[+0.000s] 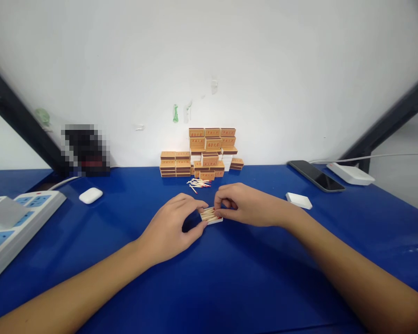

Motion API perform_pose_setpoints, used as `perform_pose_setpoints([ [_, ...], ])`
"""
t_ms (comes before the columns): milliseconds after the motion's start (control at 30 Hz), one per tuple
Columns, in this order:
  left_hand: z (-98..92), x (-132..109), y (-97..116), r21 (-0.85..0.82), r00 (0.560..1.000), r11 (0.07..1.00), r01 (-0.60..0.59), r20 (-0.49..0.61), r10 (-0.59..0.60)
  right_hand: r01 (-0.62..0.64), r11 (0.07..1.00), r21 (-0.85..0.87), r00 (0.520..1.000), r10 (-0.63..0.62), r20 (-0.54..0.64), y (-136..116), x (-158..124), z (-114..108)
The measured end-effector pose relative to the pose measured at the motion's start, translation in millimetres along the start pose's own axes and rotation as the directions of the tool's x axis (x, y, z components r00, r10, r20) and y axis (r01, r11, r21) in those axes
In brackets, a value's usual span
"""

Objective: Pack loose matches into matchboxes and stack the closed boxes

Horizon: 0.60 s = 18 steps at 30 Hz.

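A small white matchbox tray (214,221) lies on the blue table, filled with wooden matches (209,214). My left hand (176,225) grips the tray's left end, thumb on the near side and index finger on the far side. At the tray's right end, my right hand (238,204) is closed in a pinch on the red-tipped matches; its fingertips partly hide them. A loose pile of matches (199,183) lies just beyond my hands. Behind it stands a stack of yellow-and-brown matchboxes (213,144) against the wall.
A power strip (38,222) and a white earbud case (91,195) lie on the left. Over on the right are a small white tray-like piece (298,200), a dark phone (315,175) and a white flat box (350,174) with a cable. Dark metal posts frame both sides.
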State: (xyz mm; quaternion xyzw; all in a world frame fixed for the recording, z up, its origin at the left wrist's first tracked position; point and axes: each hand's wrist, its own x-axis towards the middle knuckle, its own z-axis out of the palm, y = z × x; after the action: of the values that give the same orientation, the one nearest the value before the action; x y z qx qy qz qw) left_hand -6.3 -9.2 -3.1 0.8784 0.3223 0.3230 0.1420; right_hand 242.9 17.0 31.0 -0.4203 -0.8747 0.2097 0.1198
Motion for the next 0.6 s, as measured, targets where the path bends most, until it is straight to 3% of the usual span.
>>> perform_pose_setpoints([
  [400,-0.3,0,0,-0.005,0.998,0.999,-0.045,0.033,0.045,0.076,0.996,-0.040,0.997,-0.076,-0.018,-3,2,-4],
  [600,0.6,0,-1,0.000,0.997,0.997,-0.072,0.035,0.072,-0.041,0.987,-0.156,0.993,0.023,-0.113,4,-2,-23],
])
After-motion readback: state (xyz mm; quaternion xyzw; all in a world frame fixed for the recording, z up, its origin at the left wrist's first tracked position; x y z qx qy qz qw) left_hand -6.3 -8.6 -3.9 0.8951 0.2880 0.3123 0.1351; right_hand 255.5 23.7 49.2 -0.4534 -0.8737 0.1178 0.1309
